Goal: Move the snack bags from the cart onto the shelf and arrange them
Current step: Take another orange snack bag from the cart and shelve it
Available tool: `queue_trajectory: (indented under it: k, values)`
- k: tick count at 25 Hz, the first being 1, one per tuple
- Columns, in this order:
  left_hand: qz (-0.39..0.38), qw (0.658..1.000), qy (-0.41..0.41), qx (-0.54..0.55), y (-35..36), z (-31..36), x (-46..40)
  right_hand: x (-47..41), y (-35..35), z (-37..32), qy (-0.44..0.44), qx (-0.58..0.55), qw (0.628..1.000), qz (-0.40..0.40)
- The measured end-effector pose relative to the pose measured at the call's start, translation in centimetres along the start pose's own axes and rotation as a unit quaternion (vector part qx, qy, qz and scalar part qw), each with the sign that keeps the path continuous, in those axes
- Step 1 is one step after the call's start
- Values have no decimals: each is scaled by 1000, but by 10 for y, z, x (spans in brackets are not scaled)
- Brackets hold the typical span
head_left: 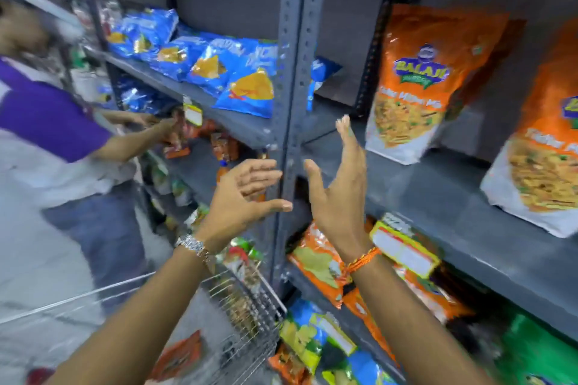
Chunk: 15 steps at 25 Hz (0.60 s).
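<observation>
My left hand and my right hand are both raised, fingers spread, palms facing each other in front of the grey shelf post; neither holds anything. Two orange snack bags stand upright on the grey shelf to the right: one near the back, another at the right edge. The wire cart is below my left arm, with an orange bag lying in it.
Blue snack bags lie on the higher shelf at left. Orange, green and blue packets fill the lower shelves. A person in a purple-and-white shirt stands at left, reaching into the neighbouring shelf. A yellow price tag hangs on the shelf edge.
</observation>
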<state>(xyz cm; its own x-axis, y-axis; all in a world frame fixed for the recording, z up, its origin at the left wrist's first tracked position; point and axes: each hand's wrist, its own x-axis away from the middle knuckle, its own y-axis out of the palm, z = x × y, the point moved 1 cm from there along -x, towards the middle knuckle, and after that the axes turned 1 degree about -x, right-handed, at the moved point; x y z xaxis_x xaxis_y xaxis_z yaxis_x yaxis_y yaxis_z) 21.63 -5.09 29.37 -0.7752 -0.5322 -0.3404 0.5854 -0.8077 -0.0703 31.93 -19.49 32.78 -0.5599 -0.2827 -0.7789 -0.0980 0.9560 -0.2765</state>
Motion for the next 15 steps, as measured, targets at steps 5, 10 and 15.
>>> queue_trajectory:
  k: [5, 10, 15]
  values:
    - [162, 975, -154, 0, -108, -101, 72, 80, 108, 2, 56, -59, 980, -180]
    - [286, 896, -339, -20, -187, -215, 172, 172, 198, 35, 122, -24, 873, -472]
    - [192, 848, -460, -181, -212, -295, 249, 262, 268, 84, 164, 29, 695, -699]
